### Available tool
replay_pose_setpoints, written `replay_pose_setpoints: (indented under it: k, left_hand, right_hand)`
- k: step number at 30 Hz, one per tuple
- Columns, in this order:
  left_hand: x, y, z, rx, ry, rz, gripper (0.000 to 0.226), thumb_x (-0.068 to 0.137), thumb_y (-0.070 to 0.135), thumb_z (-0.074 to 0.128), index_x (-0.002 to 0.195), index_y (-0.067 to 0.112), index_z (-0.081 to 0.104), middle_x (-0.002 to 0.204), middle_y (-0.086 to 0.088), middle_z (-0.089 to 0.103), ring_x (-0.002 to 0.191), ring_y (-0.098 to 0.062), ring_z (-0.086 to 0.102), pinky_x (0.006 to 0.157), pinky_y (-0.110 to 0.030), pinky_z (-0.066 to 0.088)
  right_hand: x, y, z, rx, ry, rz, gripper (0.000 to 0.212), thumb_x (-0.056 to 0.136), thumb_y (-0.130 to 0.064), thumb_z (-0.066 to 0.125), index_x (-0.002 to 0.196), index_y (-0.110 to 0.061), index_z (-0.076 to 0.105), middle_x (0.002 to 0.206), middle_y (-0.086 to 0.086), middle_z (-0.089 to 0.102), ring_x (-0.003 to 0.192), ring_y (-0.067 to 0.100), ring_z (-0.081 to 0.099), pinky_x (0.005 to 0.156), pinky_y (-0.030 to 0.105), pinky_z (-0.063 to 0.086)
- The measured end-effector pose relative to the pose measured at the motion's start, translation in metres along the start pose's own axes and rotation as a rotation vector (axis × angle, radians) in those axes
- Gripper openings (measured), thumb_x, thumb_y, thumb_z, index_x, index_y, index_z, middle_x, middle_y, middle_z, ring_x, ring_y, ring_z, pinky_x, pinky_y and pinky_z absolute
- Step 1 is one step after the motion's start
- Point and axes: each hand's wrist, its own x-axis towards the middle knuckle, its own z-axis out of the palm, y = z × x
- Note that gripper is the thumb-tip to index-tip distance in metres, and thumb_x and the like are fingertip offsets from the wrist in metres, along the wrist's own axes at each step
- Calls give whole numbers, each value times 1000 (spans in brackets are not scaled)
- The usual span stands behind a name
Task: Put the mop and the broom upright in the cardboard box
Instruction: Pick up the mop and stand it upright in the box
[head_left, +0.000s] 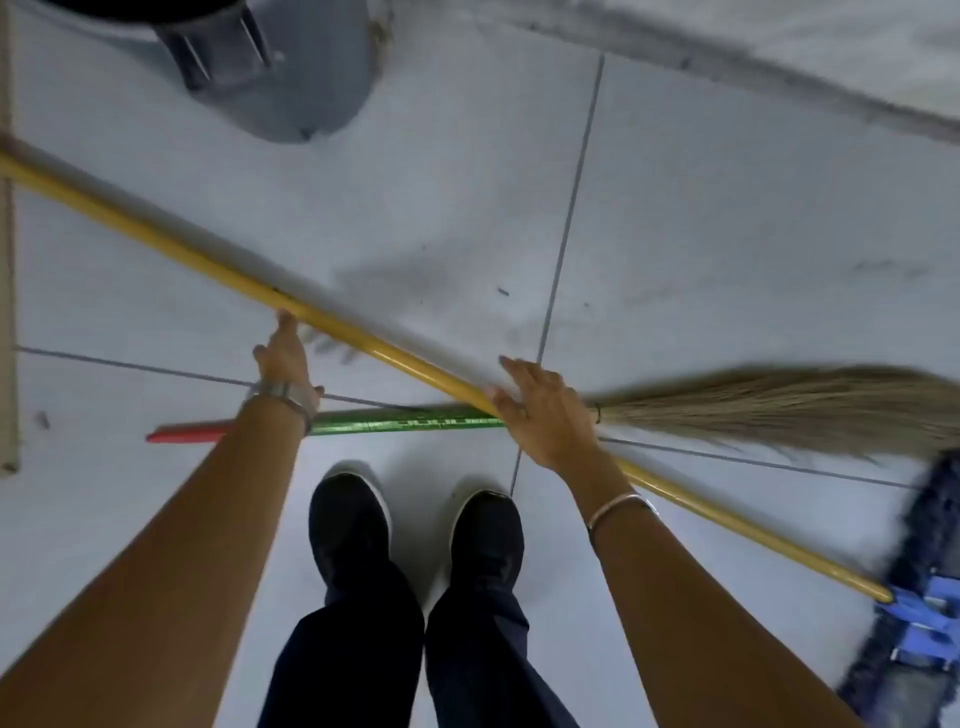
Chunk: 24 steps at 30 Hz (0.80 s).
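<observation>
The mop has a long yellow handle (156, 223) that runs slantwise from the upper left to a blue mop head (914, 613) at the lower right. The broom lies flat on the tiled floor, with a green and red handle (395, 421) and straw bristles (779, 410) pointing right. My left hand (285, 358) reaches the yellow handle with its fingertips, fingers apart. My right hand (545, 415) rests palm down where the two handles cross, fingers stretched out and not wrapped around either. A beige strip that looks like cardboard (7, 312) runs along the left edge.
A grey plastic bin (291, 78) stands on the floor at the top, beyond the mop handle. My two dark shoes (415, 525) stand just behind the broom handle. Pale floor tiles with grey joints fill the remaining view.
</observation>
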Motion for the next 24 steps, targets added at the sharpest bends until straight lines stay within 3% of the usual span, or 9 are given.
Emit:
replay_pose_setpoints:
  k: [2, 5, 7, 10, 13, 17, 20, 24]
  left_hand:
    - [15, -6, 4, -150, -134, -46, 52, 97, 41, 29, 145, 24, 18, 153, -4, 23, 139, -26, 26, 111, -52, 22]
    - [19, -7, 6, -273, -254, -75, 41, 99, 29, 30, 140, 25, 28, 140, -7, 41, 132, -25, 38, 111, -54, 24]
    - [13, -3, 7, -351, -257, -115, 32, 96, 32, 38, 128, 24, 39, 121, -7, 51, 121, -27, 48, 108, -56, 30]
    - [-5, 4, 0, -400, -203, -137, 43, 93, 39, 43, 132, 21, 37, 119, -9, 48, 112, -28, 50, 101, -57, 38]
    - [-39, 8, -17, -417, -216, -86, 48, 92, 41, 46, 135, 22, 37, 121, -7, 47, 109, -28, 52, 93, -59, 44]
    - [-98, 21, -46, -417, -232, 39, 31, 93, 40, 44, 117, 22, 44, 109, -4, 55, 100, -21, 61, 81, -58, 51]
    - [-151, 35, -65, -371, -307, 204, 26, 94, 39, 38, 115, 24, 38, 106, -4, 56, 98, -23, 62, 70, -52, 57]
    - [-230, 71, -88, -385, -366, 333, 14, 94, 37, 38, 99, 25, 44, 95, -5, 59, 91, -24, 66, 63, -48, 59]
  right_hand:
    - [9, 1, 14, -22, -135, -56, 53, 95, -44, 32, 142, -21, 24, 146, 8, 39, 129, 31, 39, 103, 46, 34]
    - [14, 1, 28, -11, -214, -49, 52, 94, -47, 32, 140, -22, 27, 140, 10, 46, 124, 33, 44, 100, 47, 37]
    - [13, -1, 28, 62, -212, -11, 52, 93, -48, 34, 138, -22, 31, 136, 12, 48, 122, 34, 45, 98, 48, 40]
    - [10, -11, 18, 111, -195, -4, 44, 92, -48, 39, 127, -23, 45, 118, 12, 56, 108, 33, 53, 88, 45, 46]
    - [-5, -21, 2, 165, -199, 36, 37, 89, -50, 43, 112, -22, 53, 107, 10, 57, 96, 31, 57, 78, 39, 46]
    - [-38, -38, -35, 175, -230, 56, 38, 85, -54, 47, 99, -19, 55, 97, 5, 61, 87, 26, 57, 68, 33, 40]
    - [-69, -50, -67, 205, -255, 45, 35, 83, -60, 46, 86, -26, 52, 85, -2, 60, 81, 20, 56, 60, 30, 35]
    - [-120, -69, -119, 277, -244, 57, 32, 78, -67, 46, 68, -37, 47, 67, -14, 48, 73, 13, 51, 60, 26, 34]
